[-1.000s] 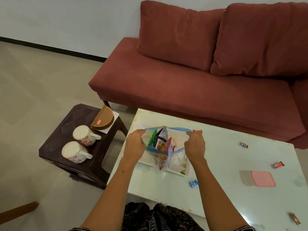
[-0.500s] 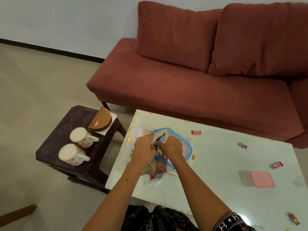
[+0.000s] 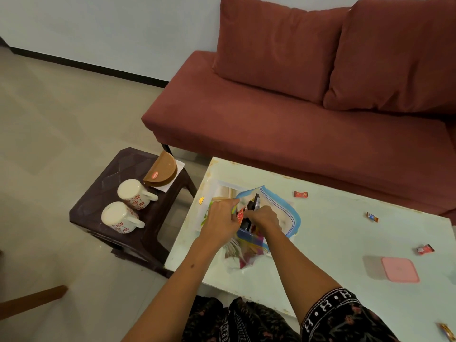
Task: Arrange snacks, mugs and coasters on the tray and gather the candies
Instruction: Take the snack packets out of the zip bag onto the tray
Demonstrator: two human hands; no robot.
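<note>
Both hands work at a clear zip bag (image 3: 283,211) of snack packets lying on the white tray (image 3: 217,191) near the left edge of the pale table (image 3: 333,233): the left hand (image 3: 220,222) is closed, pinching the bag's blue rim, while the right hand (image 3: 264,218) reaches into the mouth, fingers curled around a dark packet (image 3: 254,206). Wrapped candies (image 3: 300,194) lie scattered well apart across the tabletop, with a pink lidded box (image 3: 399,269) toward the right. Off to the left, two mugs (image 3: 132,193) and a stack of brown coasters (image 3: 162,170) sit on a dark stool (image 3: 103,191), and a red sofa (image 3: 296,124) stands beyond.
</note>
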